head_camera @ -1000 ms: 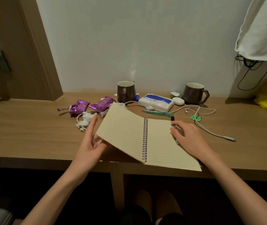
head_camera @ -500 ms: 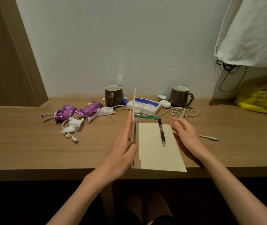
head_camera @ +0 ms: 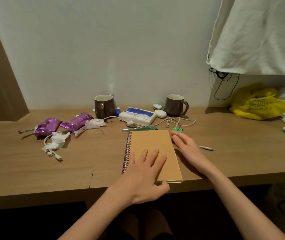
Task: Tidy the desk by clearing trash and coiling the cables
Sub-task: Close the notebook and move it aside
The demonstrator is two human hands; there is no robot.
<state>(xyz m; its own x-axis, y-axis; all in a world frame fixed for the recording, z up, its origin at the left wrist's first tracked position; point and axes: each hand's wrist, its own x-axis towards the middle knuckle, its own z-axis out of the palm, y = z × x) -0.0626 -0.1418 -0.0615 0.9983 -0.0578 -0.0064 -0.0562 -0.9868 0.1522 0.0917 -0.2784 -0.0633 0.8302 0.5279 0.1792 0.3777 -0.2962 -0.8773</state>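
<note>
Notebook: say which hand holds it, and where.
Neither grips the notebook. Left hand lies flat on its cover, thumb at the near edge; right hand open beside it.

- My left hand (head_camera: 145, 174) lies flat, palm down, fingers spread, thumb out to the right.
- My right hand (head_camera: 186, 146) is stretched forward, palm down, fingers straight.

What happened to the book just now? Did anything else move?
The left hand swung the cover over to the right and shut the notebook; it now lies flat on top. The pen that lay on the page is out of sight. The right hand stayed by the right edge; wrappers, mugs and cables did not move.
</note>
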